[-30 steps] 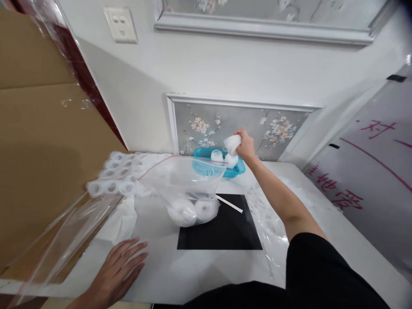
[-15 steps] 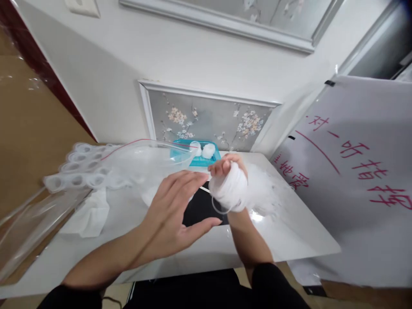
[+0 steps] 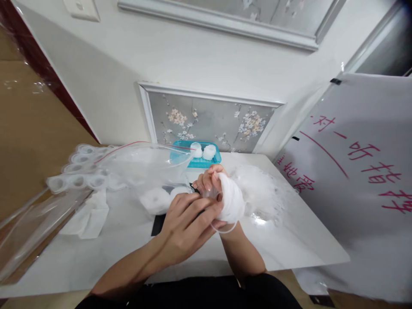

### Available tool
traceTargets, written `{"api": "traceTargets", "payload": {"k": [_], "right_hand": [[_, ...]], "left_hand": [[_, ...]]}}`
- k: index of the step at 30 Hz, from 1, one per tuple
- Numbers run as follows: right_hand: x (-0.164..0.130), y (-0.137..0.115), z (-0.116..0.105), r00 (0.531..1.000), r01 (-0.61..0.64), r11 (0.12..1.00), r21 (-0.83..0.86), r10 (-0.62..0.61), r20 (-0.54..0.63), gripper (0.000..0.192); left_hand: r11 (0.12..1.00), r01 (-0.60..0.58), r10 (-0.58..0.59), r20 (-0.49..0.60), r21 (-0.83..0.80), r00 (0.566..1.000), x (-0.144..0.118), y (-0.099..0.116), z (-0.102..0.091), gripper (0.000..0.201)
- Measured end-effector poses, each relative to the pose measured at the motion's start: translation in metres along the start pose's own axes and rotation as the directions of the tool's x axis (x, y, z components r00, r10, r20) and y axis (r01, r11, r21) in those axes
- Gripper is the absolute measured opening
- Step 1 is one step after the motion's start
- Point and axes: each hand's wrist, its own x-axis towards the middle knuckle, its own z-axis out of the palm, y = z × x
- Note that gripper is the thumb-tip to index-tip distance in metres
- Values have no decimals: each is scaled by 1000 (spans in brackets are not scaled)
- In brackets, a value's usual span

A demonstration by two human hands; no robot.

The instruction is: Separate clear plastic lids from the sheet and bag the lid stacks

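Note:
My right hand (image 3: 213, 181) grips a white mesh-wrapped roll (image 3: 231, 201) with a thin loop hanging under it, held above the white table (image 3: 289, 240). My left hand (image 3: 186, 225) presses its fingers against the left side of that roll. Just behind the hands lies a clear zip bag (image 3: 144, 165) with a red seal line, holding two white rolls (image 3: 156, 199). A black mat (image 3: 158, 223) shows partly under my left hand.
A turquoise tray (image 3: 206, 162) with two white rolls stands at the wall. A stack of clear cups (image 3: 75, 169) and a white cloth (image 3: 88, 216) lie at left, crumpled clear plastic (image 3: 260, 189) at right. A white board with red writing (image 3: 354, 171) leans at right.
My right hand brought a white roll from the turquoise tray to the front of the table. My left hand lifted off the table and closed onto the roll.

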Motion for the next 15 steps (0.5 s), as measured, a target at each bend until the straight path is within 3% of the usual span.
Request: {"api": "traceTargets", "payload": {"k": [3, 5, 7, 9, 12, 15], "right_hand": [[8, 11, -6, 998, -37, 998, -57, 34, -52, 25], [19, 17, -18, 994, -27, 998, -62, 20, -108, 28], [31, 18, -35, 989, 16, 998, -64, -25, -144, 30], [40, 12, -52, 985, 66, 995, -73, -76, -155, 33], [38, -5, -63, 981, 107, 983, -152, -130, -146, 28], [20, -22, -50, 989, 120, 924, -364, -142, -35, 19]], "left_hand": [[997, -76, 75, -51, -20, 996, -1, -7, -2, 36], [986, -47, 35, -80, -158, 996, -1, -10, -8, 25], [924, 73, -119, -100, -376, 988, -1, -12, -16, 19], [829, 276, -322, -12, -487, 947, 1, -16, -24, 22], [771, 545, -553, 78, -329, 830, 5, -22, -31, 19], [780, 616, -619, 9, -112, 785, 6, -29, -30, 17]]}}
